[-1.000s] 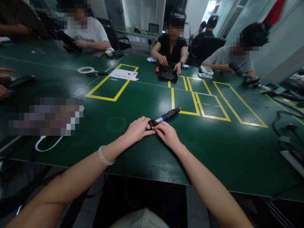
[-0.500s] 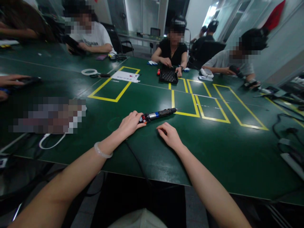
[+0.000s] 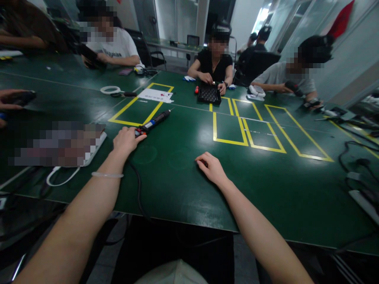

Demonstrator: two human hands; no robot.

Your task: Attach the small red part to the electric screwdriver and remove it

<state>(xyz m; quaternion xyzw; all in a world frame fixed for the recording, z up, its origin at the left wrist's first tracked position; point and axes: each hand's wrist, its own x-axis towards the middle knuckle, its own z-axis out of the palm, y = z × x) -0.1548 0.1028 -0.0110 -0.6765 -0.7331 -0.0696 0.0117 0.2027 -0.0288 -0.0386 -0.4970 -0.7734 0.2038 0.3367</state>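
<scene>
My left hand (image 3: 126, 140) reaches out to the left over the green table (image 3: 183, 185). Its fingers close over the rear end of a black electric screwdriver (image 3: 155, 120) with a blue band. The tool lies flat, tip pointing away toward a yellow tape rectangle (image 3: 140, 110). Its black cord (image 3: 136, 189) trails back off the near table edge. My right hand (image 3: 211, 167) rests on the table to the right, fingers loosely apart, holding nothing, well clear of the tool.
Several people sit around the far side; one has both hands at a black tray (image 3: 209, 94). More yellow tape rectangles (image 3: 251, 130) mark the middle. A white sheet (image 3: 155, 94), a white coil (image 3: 110, 90) and cables at the right edge (image 3: 355, 165) lie about.
My left hand has slid the screwdriver away from the middle toward the left and farther out. My right hand let go of it and stayed resting in place.
</scene>
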